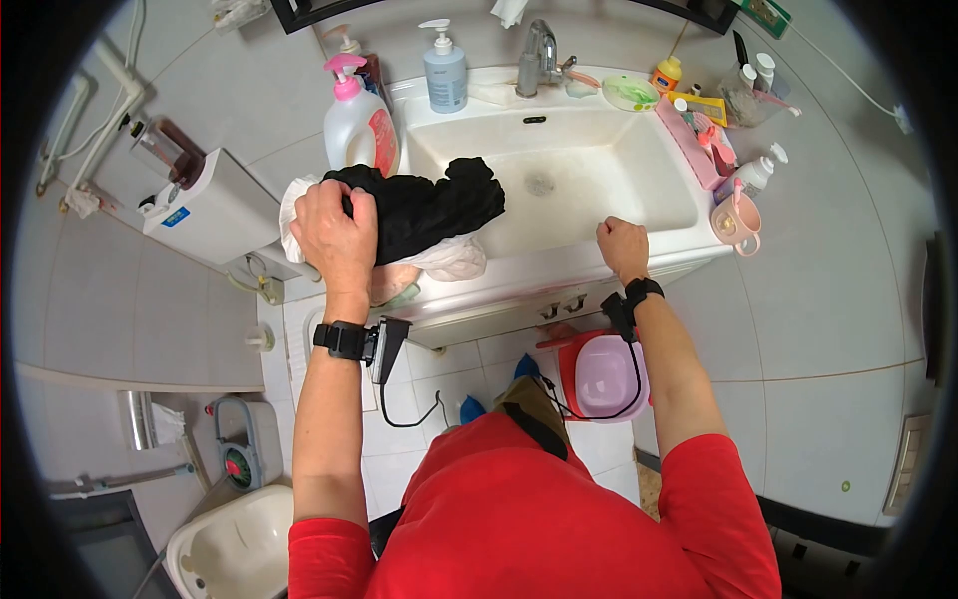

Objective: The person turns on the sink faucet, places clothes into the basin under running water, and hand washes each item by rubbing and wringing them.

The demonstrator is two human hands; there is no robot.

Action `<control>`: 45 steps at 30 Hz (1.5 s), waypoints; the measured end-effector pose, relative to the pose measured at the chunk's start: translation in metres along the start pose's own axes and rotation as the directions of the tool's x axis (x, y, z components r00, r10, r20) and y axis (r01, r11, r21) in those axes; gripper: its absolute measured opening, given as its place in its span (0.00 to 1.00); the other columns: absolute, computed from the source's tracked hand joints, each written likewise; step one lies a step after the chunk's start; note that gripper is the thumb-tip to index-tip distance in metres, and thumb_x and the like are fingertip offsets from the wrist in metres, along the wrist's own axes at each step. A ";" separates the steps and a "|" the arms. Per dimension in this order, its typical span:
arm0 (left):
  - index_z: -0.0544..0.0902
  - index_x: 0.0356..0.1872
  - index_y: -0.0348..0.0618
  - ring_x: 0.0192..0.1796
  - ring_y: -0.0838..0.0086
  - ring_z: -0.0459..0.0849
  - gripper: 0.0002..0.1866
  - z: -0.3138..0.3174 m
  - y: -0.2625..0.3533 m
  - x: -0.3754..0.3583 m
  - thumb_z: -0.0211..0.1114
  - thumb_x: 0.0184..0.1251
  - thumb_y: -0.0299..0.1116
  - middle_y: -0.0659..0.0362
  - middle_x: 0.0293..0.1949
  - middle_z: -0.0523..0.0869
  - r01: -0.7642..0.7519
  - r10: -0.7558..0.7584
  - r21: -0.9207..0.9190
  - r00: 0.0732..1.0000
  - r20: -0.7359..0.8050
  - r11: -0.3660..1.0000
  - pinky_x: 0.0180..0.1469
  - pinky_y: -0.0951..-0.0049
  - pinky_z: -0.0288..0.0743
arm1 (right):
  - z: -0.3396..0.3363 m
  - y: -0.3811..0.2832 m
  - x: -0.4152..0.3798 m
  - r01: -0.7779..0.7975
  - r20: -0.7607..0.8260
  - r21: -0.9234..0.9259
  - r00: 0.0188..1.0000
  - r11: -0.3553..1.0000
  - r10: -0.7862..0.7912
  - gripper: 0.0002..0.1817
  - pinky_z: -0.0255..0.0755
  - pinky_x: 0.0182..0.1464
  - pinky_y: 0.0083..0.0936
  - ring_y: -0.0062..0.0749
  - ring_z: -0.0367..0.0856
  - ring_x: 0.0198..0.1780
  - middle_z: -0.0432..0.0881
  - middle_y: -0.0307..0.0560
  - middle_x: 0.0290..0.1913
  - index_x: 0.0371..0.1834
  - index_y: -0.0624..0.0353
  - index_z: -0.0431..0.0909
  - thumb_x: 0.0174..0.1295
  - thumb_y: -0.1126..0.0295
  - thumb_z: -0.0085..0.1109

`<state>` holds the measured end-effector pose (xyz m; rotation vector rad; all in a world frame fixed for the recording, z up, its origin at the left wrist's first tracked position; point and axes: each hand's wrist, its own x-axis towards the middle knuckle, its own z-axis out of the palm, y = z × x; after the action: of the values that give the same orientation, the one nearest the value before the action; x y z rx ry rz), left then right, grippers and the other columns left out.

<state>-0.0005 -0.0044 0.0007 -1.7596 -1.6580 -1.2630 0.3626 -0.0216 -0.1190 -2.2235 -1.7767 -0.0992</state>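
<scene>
Where the left corner of the sink meets the wall side, as the head view shows, a crumpled black cloth lies heaped on the rim, its right end reaching out over the basin, with a white cloth bunched below it. It looks limp and soft, likely light if dry and noticeably heavier and slicker if wet, though its dampness cannot be told; nothing about it seems fragile. A gathered handful of the thick folds near the middle should hold better than a single loose edge. The left hand is at the heap's left end, its fingers bent and closed onto the black cloth, the fingertips partly hidden, so most of the fabric lies to the right of that hand. The right hand is curled into a loose fist at the sink's front edge, well apart from the cloth; no object shows in it, but its palm is hidden. A pink-capped pump bottle stands just behind the heap.
</scene>
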 end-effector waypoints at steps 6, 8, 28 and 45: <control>0.74 0.21 0.45 0.33 0.66 0.73 0.05 0.000 0.000 0.000 0.60 0.48 0.33 0.62 0.24 0.74 0.006 -0.006 0.000 1.000 0.006 1.000 0.36 0.65 0.61 | -0.001 -0.001 0.000 0.002 0.003 -0.004 1.000 1.000 -0.002 0.15 0.67 0.41 0.36 0.47 0.78 0.28 0.80 0.54 0.23 0.23 0.59 0.80 0.56 0.62 0.46; 0.74 0.21 0.45 0.34 0.66 0.73 0.05 0.000 0.000 0.000 0.60 0.48 0.33 0.61 0.24 0.74 0.007 -0.007 -0.002 1.000 0.007 1.000 0.36 0.65 0.61 | -0.002 -0.001 0.000 0.005 0.001 -0.006 1.000 1.000 -0.005 0.15 0.67 0.41 0.36 0.47 0.79 0.28 0.80 0.54 0.23 0.23 0.59 0.80 0.56 0.62 0.46; 0.73 0.22 0.44 0.34 0.64 0.72 0.04 -0.001 0.002 0.002 0.59 0.47 0.30 0.60 0.25 0.74 0.058 -0.056 -0.067 0.998 0.036 0.996 0.38 0.65 0.61 | -0.064 0.007 0.126 0.343 0.478 0.103 0.806 0.934 -0.349 0.13 0.71 0.47 0.37 0.49 0.78 0.43 0.81 0.55 0.38 0.37 0.58 0.79 0.54 0.62 0.54; 0.72 0.25 0.39 0.36 0.58 0.71 0.03 0.003 0.002 0.002 0.56 0.49 0.27 0.53 0.29 0.74 0.120 -0.120 0.008 0.985 0.125 0.993 0.42 0.64 0.63 | -0.045 -0.037 0.297 0.454 0.148 -0.021 0.882 0.891 -0.447 0.17 0.64 0.60 0.35 0.50 0.70 0.57 0.64 0.58 0.63 0.51 0.60 0.74 0.59 0.70 0.46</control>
<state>0.0025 -0.0015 0.0010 -1.7950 -1.8596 -1.2255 0.4027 0.2539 0.0001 -1.8420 -2.3685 -0.0920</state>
